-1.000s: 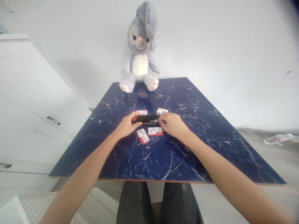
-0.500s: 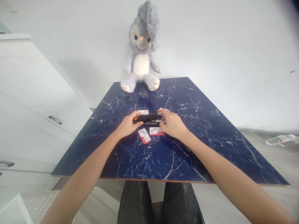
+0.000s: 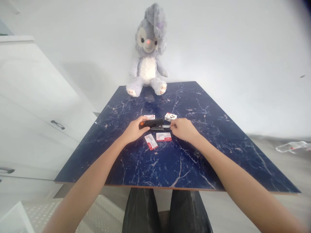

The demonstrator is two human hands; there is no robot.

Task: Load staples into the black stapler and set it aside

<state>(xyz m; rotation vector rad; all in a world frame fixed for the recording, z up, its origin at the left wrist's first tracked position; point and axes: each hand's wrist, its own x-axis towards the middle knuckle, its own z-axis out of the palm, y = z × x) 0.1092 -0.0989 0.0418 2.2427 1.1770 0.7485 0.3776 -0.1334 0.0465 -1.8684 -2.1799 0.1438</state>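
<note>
A white wall [image 3: 230, 51] rises beyond the stapler [image 3: 155, 122]; the dark blue, pale-veined counter [image 3: 155, 171] spreads out beneath it on all sides; a white cabinet [image 3: 31, 97] with dark handles stands well off to its left; a grey plush toy [image 3: 147, 69] with a cream belly sits upright at the counter's far edge, beyond the stapler and well apart from it; a clear plastic package [image 3: 290, 146] lies on the floor, far to its right; the left hand [image 3: 133, 130] is at the stapler's left end, its grip clamped on the body between thumb and fingers; the right hand [image 3: 184, 128] is at its right end, fingers drawn in by the tip of the extended metal rail, though I cannot tell whether that grip pinches anything; the stapler itself, black with an orange patch, lies crosswise between the hands; a small white box [image 3: 170, 116] is just beyond its right end; of three flat red-and-white boxes, one [image 3: 149, 116] is partly hidden behind its left half, another [image 3: 163, 137] just in front of its right half, and the last [image 3: 151, 142] slantwise before its middle.
</note>
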